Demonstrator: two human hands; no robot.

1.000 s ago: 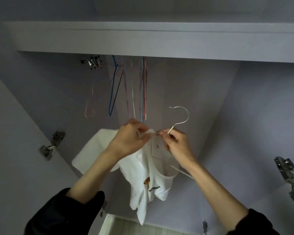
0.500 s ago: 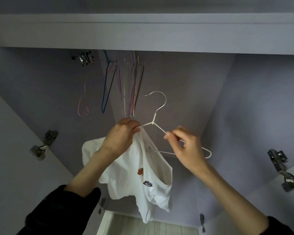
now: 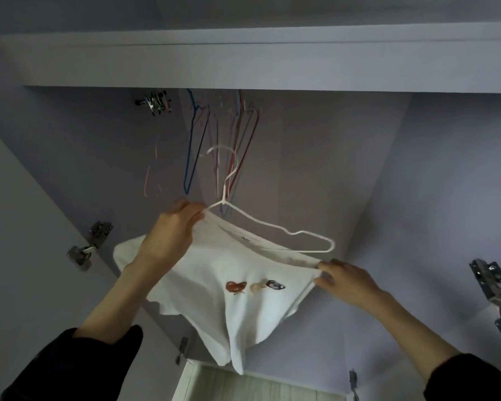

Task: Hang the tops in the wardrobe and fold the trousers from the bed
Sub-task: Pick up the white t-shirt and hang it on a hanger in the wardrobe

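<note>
Two hands hold a white top [image 3: 243, 299] up inside the open wardrobe [image 3: 417, 169], partway onto a white wire hanger [image 3: 272, 227]. The left hand [image 3: 171, 235] is curled round the left end of the neckline, gripping the cloth together with the hanger's left shoulder just below the hanger's neck. The right hand [image 3: 344, 280] pinches the right end of the neckline between thumb and fingers, pulling it out sideways and low. Between the hands the collar is stretched wide, its inner label showing. The hanger's right shoulder stands bare above and behind the collar, just above the right hand and apart from the cloth. Its hook points up, free of any rail. The rest of the top hangs below the hands in loose folds, with three small coloured patches [image 3: 255, 286] on the chest. Behind and above the hook, several coloured wire hangers [image 3: 197, 140] dangle under the wardrobe's upper shelf [image 3: 272, 62], beside a bunch of metal clips [image 3: 155, 102]. Metal hinges [image 3: 88, 246] show on the doors at either side. Both forearms end in dark sleeves [image 3: 78, 366].
</note>
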